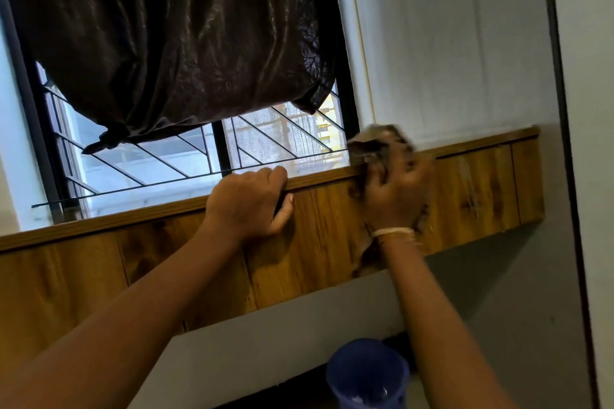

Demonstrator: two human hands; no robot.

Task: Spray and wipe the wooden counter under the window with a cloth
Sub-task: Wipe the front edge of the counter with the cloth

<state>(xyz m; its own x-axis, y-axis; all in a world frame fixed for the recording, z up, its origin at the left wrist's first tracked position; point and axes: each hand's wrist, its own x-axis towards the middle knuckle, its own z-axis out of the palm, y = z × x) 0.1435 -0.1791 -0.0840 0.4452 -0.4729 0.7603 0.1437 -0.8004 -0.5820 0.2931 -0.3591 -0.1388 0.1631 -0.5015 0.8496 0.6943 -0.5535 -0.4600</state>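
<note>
The wooden counter [319,229] runs slanted under the window, its front panels facing me. My left hand [249,202] grips the counter's top edge, fingers curled over the lip and thumb on the front panel. My right hand [395,189], blurred by motion, presses a brownish patterned cloth [378,139] against the front panel near the window's right corner. The cloth sticks out above my fingers and hangs below my wrist. Wet streaks show on the panel to the right of the cloth. No spray bottle is in view.
A dark brown curtain [186,36] is knotted up over the barred window [199,156]. A white wall panel [458,43] stands right of the window, with a dark vertical frame [564,143] beyond it. A blue plastic container [367,375] sits below at the bottom.
</note>
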